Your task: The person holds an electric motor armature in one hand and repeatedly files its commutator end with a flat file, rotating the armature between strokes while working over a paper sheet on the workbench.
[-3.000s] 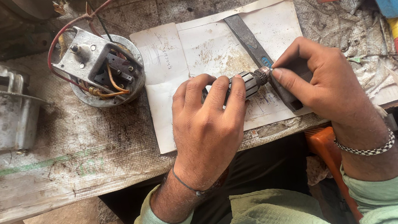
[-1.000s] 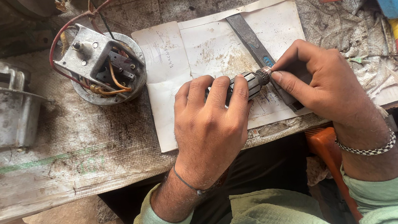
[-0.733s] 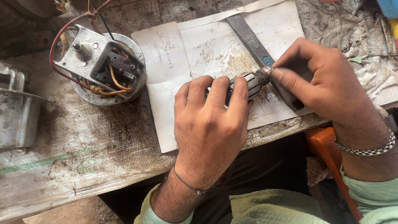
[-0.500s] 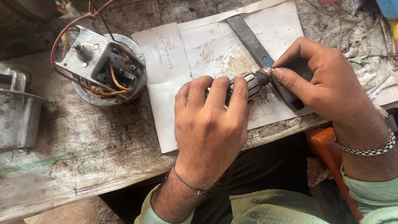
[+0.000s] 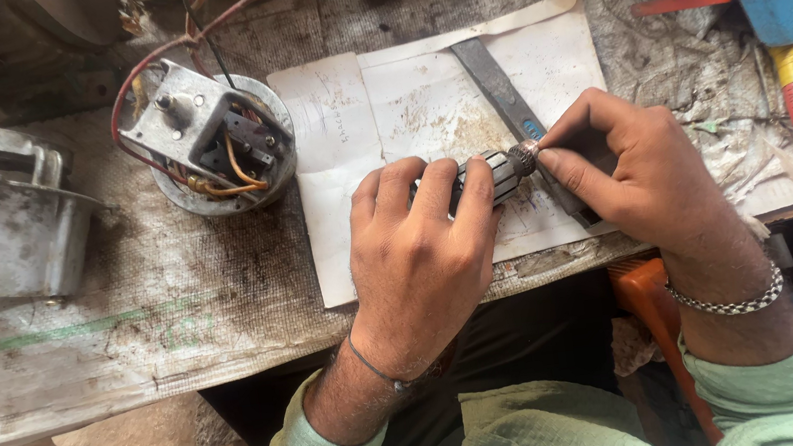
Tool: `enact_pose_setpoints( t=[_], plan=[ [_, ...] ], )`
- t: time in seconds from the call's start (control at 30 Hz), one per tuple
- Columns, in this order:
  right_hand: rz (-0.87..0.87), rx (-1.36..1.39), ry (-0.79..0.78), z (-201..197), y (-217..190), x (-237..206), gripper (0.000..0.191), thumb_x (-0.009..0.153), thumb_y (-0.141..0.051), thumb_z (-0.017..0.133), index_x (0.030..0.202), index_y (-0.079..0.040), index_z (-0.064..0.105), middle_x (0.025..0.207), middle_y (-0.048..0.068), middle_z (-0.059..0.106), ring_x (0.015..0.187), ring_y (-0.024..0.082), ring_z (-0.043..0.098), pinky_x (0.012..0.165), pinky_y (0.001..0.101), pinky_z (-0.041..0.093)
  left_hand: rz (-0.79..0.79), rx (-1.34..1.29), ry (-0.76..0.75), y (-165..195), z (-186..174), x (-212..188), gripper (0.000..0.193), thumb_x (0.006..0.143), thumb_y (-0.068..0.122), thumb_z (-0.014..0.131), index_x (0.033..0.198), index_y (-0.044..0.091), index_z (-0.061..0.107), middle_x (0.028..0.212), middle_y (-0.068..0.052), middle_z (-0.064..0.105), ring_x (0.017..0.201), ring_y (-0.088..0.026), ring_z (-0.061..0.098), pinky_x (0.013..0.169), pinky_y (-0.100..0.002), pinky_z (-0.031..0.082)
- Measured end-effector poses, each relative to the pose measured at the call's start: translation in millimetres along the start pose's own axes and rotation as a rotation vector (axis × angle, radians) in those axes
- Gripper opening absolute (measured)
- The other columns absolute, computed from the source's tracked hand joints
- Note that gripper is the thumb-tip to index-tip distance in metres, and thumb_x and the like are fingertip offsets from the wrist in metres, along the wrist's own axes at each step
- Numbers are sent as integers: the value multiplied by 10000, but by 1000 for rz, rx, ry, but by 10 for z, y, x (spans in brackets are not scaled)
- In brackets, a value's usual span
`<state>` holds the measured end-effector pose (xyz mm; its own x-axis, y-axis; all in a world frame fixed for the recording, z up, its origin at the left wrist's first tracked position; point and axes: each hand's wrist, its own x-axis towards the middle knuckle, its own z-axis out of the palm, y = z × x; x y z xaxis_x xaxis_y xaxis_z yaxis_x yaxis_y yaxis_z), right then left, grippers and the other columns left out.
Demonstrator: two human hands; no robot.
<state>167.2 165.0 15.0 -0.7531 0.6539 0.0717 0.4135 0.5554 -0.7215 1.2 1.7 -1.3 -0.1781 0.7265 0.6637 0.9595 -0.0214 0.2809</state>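
Head view. Your left hand (image 5: pixel 421 260): fingers wrapped around a small motor armature (image 5: pixel 501 172), held over the paper sheet (image 5: pixel 422 99) on the table (image 5: pixel 125 307). Your right hand (image 5: pixel 643 178): fingers pinched on the armature's end. Flat metal file (image 5: pixel 498 84) lies beneath. Round motor housing (image 5: pixel 210 140) to the left.

Ribbed metal armature (image 5: pixel 503 172) – dull, perhaps greasy; stained matt paper (image 5: pixel 423 109); rough bench (image 5: pixel 126 317).

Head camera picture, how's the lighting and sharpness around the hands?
Head view: even daylight, soft shadows under the left hand and right hand; the small ribbed metal part between them is sharp; no glare on the paper; edges bend slightly.
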Motion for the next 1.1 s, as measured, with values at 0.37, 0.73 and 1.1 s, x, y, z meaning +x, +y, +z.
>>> enact_pose_setpoints(
  t=[0.37,0.73,1.1],
  plan=[
    [-11,4,34,22,10,19,133,934,-114,723,1018,-16,693,750,37,723,691,59,632,598,254,506,-15,-30,4,7,1,24,350,845,160,774,1163,36,700,1056,-87,651,1069,-302,602,960,-465,471],
    [-13,22,55,31,61,33,118,918,-108,713,996,-21,703,734,25,724,668,53,626,582,251,506,-22,-46,7,9,25,19,369,828,153,776,1165,26,694,1031,-93,640,1058,-304,600,944,-459,465],
    [19,-19,62,65,112,78,153,867,-143,731,968,-28,723,676,46,727,631,88,613,572,284,499,-28,-79,-15,2,67,30,433,770,173,800,1149,10,669,1019,-112,632,1040,-314,600,936,-476,457]
  ],
)
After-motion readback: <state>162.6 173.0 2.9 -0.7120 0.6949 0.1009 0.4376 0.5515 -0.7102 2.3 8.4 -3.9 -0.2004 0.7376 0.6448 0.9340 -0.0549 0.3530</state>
